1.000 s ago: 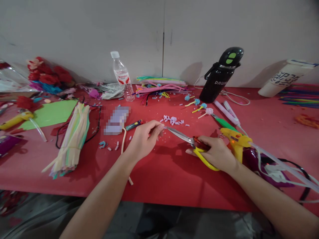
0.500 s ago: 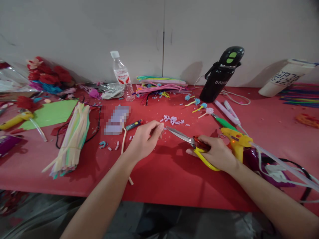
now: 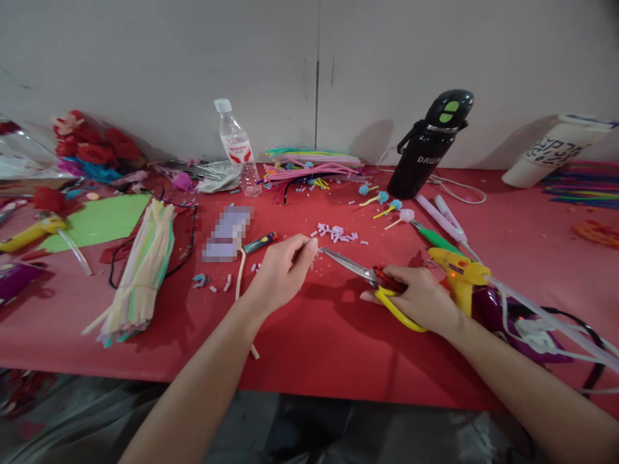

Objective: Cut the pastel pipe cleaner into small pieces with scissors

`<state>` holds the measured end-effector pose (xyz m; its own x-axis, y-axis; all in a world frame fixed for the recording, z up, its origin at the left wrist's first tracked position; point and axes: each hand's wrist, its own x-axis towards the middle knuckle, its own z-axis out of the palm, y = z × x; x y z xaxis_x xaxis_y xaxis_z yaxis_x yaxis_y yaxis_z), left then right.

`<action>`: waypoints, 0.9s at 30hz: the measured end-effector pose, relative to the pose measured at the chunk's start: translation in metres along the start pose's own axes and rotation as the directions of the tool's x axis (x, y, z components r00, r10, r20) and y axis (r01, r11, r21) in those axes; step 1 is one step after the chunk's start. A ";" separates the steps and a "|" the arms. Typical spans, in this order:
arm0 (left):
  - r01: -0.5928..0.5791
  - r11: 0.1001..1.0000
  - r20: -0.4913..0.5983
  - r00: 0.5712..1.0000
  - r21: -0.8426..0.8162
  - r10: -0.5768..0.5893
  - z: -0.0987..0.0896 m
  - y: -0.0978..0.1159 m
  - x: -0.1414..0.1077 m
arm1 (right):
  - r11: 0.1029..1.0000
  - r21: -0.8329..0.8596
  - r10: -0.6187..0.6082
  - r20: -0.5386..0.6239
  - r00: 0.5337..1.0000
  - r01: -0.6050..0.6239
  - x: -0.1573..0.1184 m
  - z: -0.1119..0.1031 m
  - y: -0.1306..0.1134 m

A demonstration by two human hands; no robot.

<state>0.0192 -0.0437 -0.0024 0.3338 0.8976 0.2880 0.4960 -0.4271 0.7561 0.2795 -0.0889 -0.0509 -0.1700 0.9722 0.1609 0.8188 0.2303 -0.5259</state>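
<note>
My left hand (image 3: 289,264) is closed in a pinch over the table, thumb against forefinger. A tiny pale lilac piece (image 3: 319,250) shows at its fingertips, too small to make out well. My right hand (image 3: 418,293) grips scissors (image 3: 355,265) with red and yellow handles. The blades look closed or nearly so, and their tips point at the left fingertips, just short of them. Behind the fingertips lies a loose heap of short lilac pieces (image 3: 336,232). A cream pipe cleaner (image 3: 240,270) runs beneath my left wrist, and a lighter (image 3: 260,243) lies beside that hand.
A bundle of pale pipe cleaners (image 3: 140,277) lies left on the red table (image 3: 329,361). On the right are a yellow glue gun (image 3: 459,270), its cables and a black bottle (image 3: 425,151). A plastic bottle (image 3: 236,148) and small flower-topped stems (image 3: 391,207) stand or lie farther back.
</note>
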 end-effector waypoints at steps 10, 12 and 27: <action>0.014 1.000 -0.020 1.000 0.005 -0.014 0.002 -0.003 0.001 | 0.997 0.073 0.026 0.010 1.000 -0.027 0.001 -0.001 -0.003; 0.020 1.000 -0.025 0.999 0.005 -0.020 0.002 -0.003 0.001 | 0.997 0.080 0.020 0.016 1.000 -0.021 0.000 -0.001 -0.004; 0.031 1.000 -0.029 0.999 -0.001 -0.031 0.003 0.001 0.001 | 0.998 0.057 0.025 0.039 0.999 -0.027 0.000 -0.001 -0.001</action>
<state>0.0222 -0.0437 -0.0034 0.2944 0.9134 0.2812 0.5054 -0.3985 0.7653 0.2790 -0.0887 -0.0498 -0.1706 0.9786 0.1148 0.7905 0.2055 -0.5770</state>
